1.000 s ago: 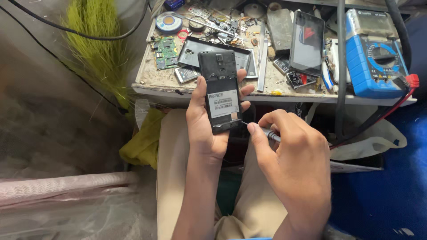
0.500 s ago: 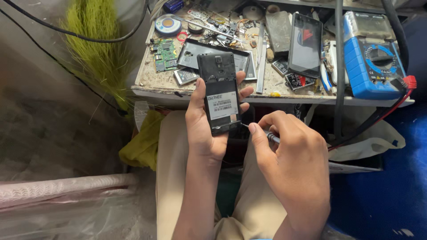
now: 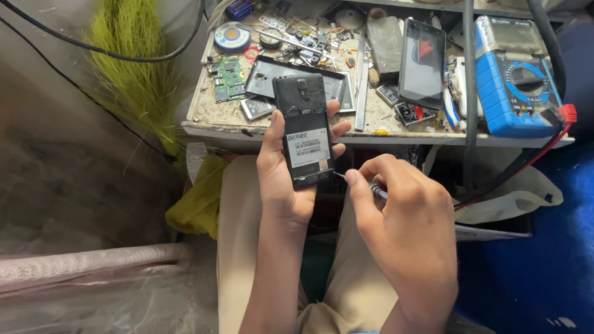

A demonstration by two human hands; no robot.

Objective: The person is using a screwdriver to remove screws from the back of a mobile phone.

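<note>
- Your left hand (image 3: pixel 281 179) holds an opened black phone (image 3: pixel 303 130) upright over your lap, just in front of the tabletop's (image 3: pixel 204 111) front edge; its back cover is off and a white label shows on the battery.
- The fingers (image 3: pixel 337 130) of that hand wrap around the phone's right side, with the thumb along its left side, closed firmly on it.
- Your right hand (image 3: pixel 408 229) is curled tight around a thin screwdriver (image 3: pixel 356 180), whose metal tip touches the phone's lower right corner.
- On the tabletop just behind the phone lies a dark back cover (image 3: pixel 272 71), with a green circuit board (image 3: pixel 228 77) to its left near the left edge.
- A second black phone (image 3: pixel 422 63) lies face up further right, and a blue multimeter (image 3: pixel 513 77) sits at the right edge, its red lead (image 3: pixel 566 114) hanging over the front.
- A yellow cloth (image 3: pixel 198 198) hangs below the tabletop's front left corner, beside your left knee.
</note>
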